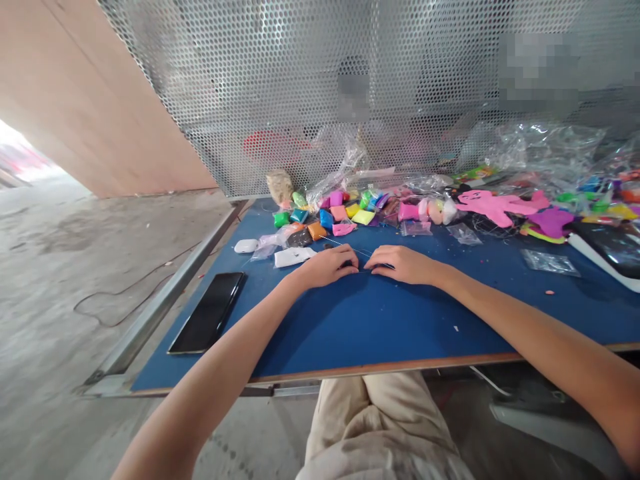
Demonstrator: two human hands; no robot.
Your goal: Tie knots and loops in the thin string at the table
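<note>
Over the blue table point(320, 327), the left hand point(333, 265) and the right hand point(405, 265) are nearly meeting, fingertips toward each other, with a fine thread point(333, 241) showing beside and between them. Both sets of fingers are bent, the thumbs held narrow beneath; from here I can't tell whether either pair actually pinches the thread. A white packet point(293, 257) sits right by the left wrist, crowding that side, with a black packet point(300, 238) and an orange packet point(317, 231) just behind. Farther left are a white case point(246, 246) and, beside the left forearm, a dark phone point(207, 313). Bright packets point(363, 217) heap up beyond the fingers, and the metal mesh point(300, 67) walls off the far edge. To the right sprawl a pink figure point(495, 205), a purple piece point(551, 221) and crumpled plastic point(545, 153); a small clear bag point(550, 262) lies past the right forearm.
</note>
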